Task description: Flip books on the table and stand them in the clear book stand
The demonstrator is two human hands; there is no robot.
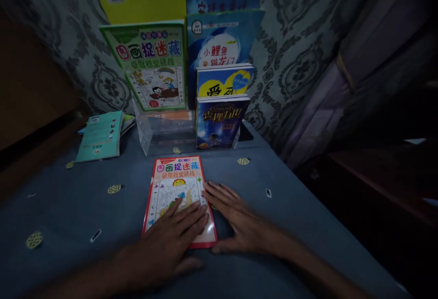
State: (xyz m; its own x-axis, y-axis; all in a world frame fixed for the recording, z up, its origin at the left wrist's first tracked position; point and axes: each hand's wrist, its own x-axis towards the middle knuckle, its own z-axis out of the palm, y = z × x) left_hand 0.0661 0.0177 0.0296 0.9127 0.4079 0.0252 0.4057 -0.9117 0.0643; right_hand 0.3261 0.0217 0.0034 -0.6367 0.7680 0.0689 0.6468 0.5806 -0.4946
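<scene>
A red-bordered picture book (178, 185) lies flat on the table, its cover up, with Chinese title characters and a cartoon sun. My left hand (174, 235) rests over the lower part of the cover, fingers stretched out and hiding some of the drawing. At the book's right edge is my right hand (236, 219), its fingers extended along that edge and its thumb near the lower right corner. Neither hand is wrapped round the book.
Behind the book, a clear acrylic rack (164, 137) holds several upright books, among them a green picture book (150, 73) and a dark blue book (221, 123). A teal book (101, 137) lies on others at left. The blue tablecloth (85, 194) has pineapple prints. Patterned curtains hang behind.
</scene>
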